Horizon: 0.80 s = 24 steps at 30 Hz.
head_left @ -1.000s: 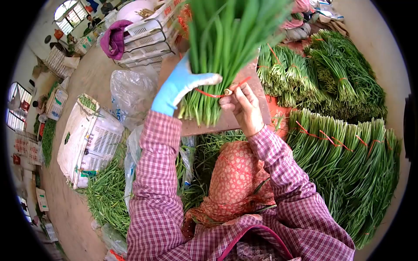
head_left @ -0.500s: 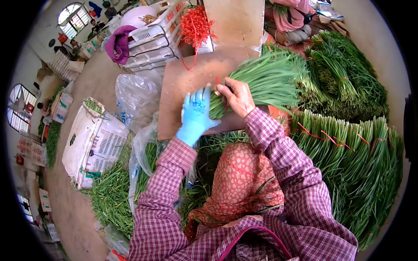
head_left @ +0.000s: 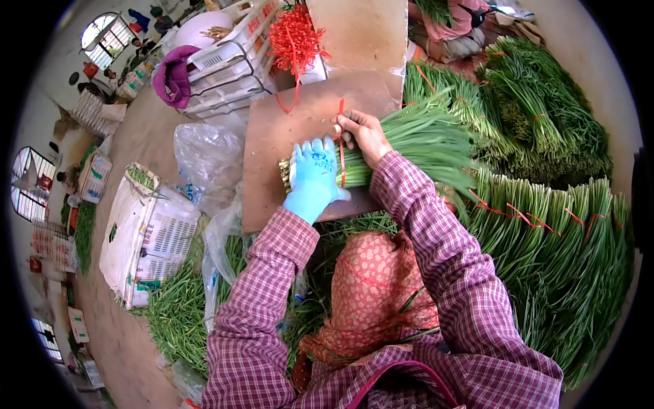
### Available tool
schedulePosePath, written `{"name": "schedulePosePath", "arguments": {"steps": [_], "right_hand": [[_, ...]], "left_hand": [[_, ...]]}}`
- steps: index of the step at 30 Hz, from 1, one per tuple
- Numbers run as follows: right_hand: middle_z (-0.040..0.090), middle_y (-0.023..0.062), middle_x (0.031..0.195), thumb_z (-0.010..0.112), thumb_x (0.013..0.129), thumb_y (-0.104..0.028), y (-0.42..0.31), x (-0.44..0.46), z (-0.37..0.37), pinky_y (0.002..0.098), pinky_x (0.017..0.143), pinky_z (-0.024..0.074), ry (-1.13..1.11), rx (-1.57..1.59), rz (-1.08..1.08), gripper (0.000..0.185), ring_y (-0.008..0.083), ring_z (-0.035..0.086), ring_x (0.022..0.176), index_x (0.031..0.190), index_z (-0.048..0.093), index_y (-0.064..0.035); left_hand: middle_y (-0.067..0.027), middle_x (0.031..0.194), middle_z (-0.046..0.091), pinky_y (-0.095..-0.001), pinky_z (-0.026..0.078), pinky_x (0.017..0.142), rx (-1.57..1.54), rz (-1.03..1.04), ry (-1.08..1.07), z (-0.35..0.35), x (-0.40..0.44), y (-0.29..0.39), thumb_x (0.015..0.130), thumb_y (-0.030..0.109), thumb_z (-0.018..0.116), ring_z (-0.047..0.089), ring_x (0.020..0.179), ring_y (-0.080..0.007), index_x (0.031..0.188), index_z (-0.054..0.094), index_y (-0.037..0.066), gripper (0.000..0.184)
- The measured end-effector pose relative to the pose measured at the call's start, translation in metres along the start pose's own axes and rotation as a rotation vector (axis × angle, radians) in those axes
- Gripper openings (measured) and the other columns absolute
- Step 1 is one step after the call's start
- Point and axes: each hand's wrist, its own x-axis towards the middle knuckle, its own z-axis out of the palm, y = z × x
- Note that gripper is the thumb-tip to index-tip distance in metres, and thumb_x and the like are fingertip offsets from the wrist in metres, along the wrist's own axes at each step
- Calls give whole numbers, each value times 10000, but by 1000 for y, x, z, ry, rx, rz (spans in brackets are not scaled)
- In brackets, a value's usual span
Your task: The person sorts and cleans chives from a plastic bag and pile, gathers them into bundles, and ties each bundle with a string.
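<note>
Green bunch [head_left: 426, 140] on counter [head_left: 267, 163]. Half-open, gloved left hand [head_left: 315, 178] covers its stems; right hand [head_left: 368, 136] pinches red tie [head_left: 343, 163] across it, knot not discernible. Beside: 1 row including tied bunches [head_left: 545, 238].

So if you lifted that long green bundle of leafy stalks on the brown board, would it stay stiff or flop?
The long green bundle would probably droop at its leafy end, where the thin blades fan out and curve. The pale stem ends look straighter, so likely stiffer. The thin red tie around it might help it lift as one.
</note>
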Motion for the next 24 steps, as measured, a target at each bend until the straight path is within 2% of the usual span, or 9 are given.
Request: {"name": "schedulePosePath", "arguments": {"steps": [6,8,11,12,14,16,17,20,24], "right_hand": [[595,-20,759,549,941,-147,2,7,-2,182,532,380,38,109,19,153,36,465,587,993,619,-21],[628,15,827,554,939,-161,-2,3,4,193,614,435,2,6,-21,206,62,547,686,1037,620,7],[640,55,953,558,937,-192,18,18,3,283,793,482,-36,-512,-252,258,138,586,818,1068,615,23],[648,21,946,552,943,-214,17,18,4,254,746,473,-60,-571,-301,267,100,562,802,1097,605,-3],[641,-2,892,529,956,-231,-2,5,12,221,657,451,-115,-46,-131,258,70,540,737,1101,588,-27],[624,-26,830,503,968,-234,-11,2,11,195,577,409,-199,-40,-4,224,49,506,668,1080,580,-56],[578,-36,748,493,967,-217,-14,-1,14,200,522,381,-169,3,41,184,50,487,613,1026,585,-69],[531,-48,687,484,959,-189,-20,-2,21,205,492,343,-109,73,155,154,46,459,576,994,583,-76],[487,-49,644,497,921,-153,-30,-19,31,205,465,296,-130,-113,98,122,51,418,538,893,583,-72]], "left_hand": [[-124,1045,576,-395,462,885,-59,-15,-39,7,8,-2,536,490,833,587,986,-284,1125,496,58,804],[-132,1043,587,-394,465,882,-26,-26,-52,3,5,0,534,498,831,593,988,-280,1126,510,49,809],[-170,1078,591,-414,467,880,-27,-17,-64,-4,6,3,491,553,830,592,1007,-308,1147,504,7,914],[-183,1087,591,-422,467,879,-45,-20,-57,-5,7,6,473,572,830,591,1010,-320,1159,498,-10,959],[-209,1110,584,-422,467,880,-137,-46,20,7,8,7,449,587,832,590,1021,-327,1245,436,-45,1091],[-208,1116,581,-420,465,890,-132,2,317,22,4,5,455,581,832,586,1036,-327,1268,413,-49,1110],[-186,1107,594,-404,473,887,-173,-36,126,21,6,3,479,566,825,596,1028,-314,1258,438,-29,1054],[-153,1089,610,-387,484,871,-151,-95,-76,10,10,8,499,546,821,611,1007,-289,1233,491,20,961],[-93,941,634,-390,489,825,-190,-36,-37,23,11,0,543,558,783,641,886,-254,1038,586,113,694]]}}
